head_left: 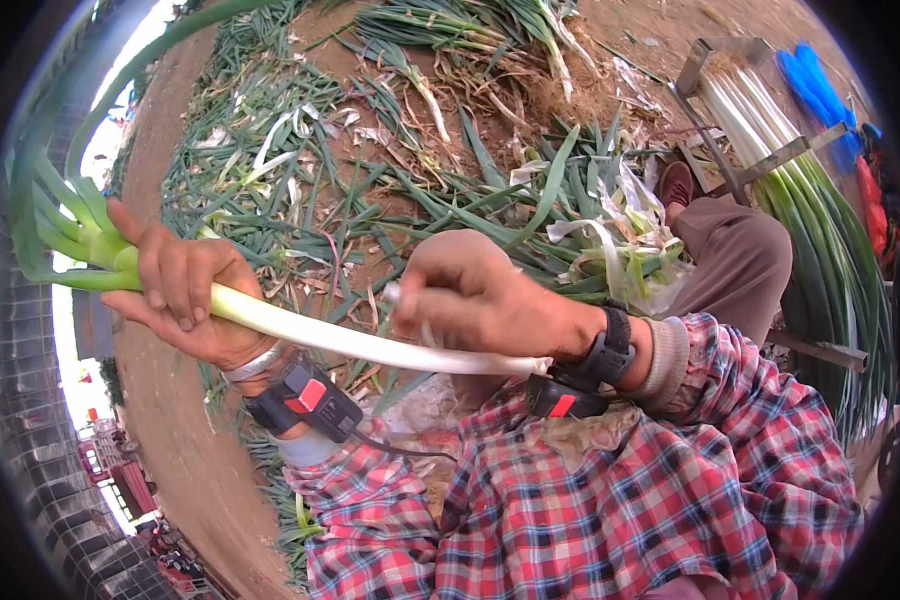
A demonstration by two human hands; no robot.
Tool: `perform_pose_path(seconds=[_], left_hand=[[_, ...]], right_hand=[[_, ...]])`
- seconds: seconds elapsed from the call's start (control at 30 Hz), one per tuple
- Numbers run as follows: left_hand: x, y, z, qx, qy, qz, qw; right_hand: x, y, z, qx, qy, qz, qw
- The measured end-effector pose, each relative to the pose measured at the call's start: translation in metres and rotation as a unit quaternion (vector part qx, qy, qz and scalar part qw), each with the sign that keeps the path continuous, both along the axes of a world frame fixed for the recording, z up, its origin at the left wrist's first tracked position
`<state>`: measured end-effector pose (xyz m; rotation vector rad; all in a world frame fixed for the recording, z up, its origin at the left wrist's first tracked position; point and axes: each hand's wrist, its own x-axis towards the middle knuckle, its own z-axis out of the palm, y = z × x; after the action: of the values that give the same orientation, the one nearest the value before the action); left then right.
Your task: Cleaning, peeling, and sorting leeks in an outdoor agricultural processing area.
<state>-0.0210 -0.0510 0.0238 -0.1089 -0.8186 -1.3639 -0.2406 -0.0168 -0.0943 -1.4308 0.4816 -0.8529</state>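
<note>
My left hand [192, 290] is closed round a long leek [340, 340], gripping it just below where its green leaves fan out at the upper left. The smooth white shaft slants down to the right across my lap, and its trimmed end lies close to my right wrist. Just above the shaft, my right hand [465, 290] is curled with fingers pinched together. Something small and whitish shows at its fingertips, too blurred to name. Both wrists wear dark straps with small black boxes.
Stripped green leaves [270, 170] litter the brown ground ahead. Untrimmed leeks with roots [470, 35] lie at the far side. To the right, a metal rack [730, 165] holds a bundle of cleaned leeks [820, 240], beside blue plastic [815, 90]. My bent leg [735, 250] is next to it.
</note>
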Motion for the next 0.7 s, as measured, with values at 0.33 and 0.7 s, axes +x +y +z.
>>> perform_pose_path(seconds=[0.33, 0.7], left_hand=[[0.089, 0.001, -0.021, 0.101, 0.001, 0.167, 0.981], [0.097, 0.018, -0.036, 0.259, 0.081, 0.278, 0.922]], right_hand=[[-0.134, 0.020, -0.086, 0.381, -0.152, -0.110, 0.905], [-0.112, 0.004, -0.079, 0.007, 0.256, -0.045, 0.966]])
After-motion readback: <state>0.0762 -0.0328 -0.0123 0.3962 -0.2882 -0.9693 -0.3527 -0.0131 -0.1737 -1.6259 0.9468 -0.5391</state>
